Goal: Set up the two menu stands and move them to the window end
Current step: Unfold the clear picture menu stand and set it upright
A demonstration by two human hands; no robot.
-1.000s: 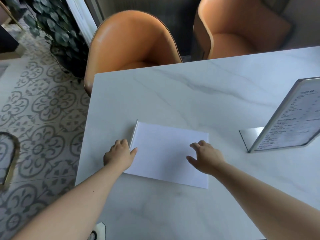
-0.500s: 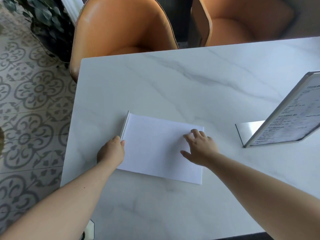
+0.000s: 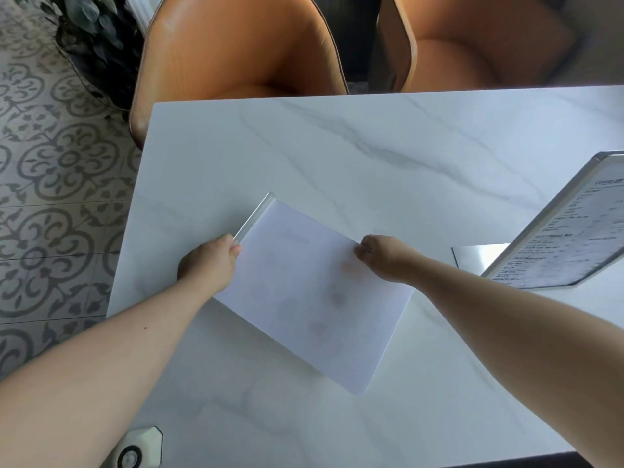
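Note:
A clear menu stand point(image 3: 314, 292) with its blank white back facing me is tilted up off the white marble table point(image 3: 337, 146). My left hand point(image 3: 209, 261) grips its left edge near the clear base lip. My right hand point(image 3: 385, 258) pinches its far right corner. Faint print shows through the sheet. A second menu stand point(image 3: 567, 231) stands upright on its clear foot at the right edge of the table, its printed menu facing me.
Two orange leather chairs point(image 3: 236, 49) point(image 3: 472, 45) sit against the table's far side. A potted plant point(image 3: 94, 38) stands on the patterned tile floor point(image 3: 57, 197) to the left. A small white fitting point(image 3: 138, 450) shows below the table's near left corner.
Both hands have closed on the flat menu stand and raised it off the table, turning it clockwise. The head camera has shifted slightly.

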